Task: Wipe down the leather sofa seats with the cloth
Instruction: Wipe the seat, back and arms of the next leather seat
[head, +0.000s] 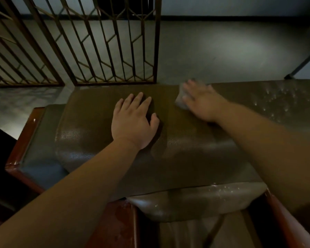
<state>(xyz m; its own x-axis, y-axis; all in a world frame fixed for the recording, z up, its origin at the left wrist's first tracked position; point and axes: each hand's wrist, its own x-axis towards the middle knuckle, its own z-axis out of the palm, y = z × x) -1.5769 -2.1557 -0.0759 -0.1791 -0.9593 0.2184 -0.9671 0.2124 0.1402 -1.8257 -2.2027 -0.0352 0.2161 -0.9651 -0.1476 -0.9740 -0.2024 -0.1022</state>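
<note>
Metal grille (104,42) beyond sofa (195,149); hands unobstructed.

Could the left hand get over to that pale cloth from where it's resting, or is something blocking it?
Probably yes. The left hand lies flat on the leather cushion, and only bare leather lies between it and the cloth. But the right hand presses down on most of the cloth, leaving just its left edge free.

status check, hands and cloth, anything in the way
Left hand flat on leather cushion, holding nothing. Right hand pressing cloth at cushion's far edge. Nothing in the way.
</note>
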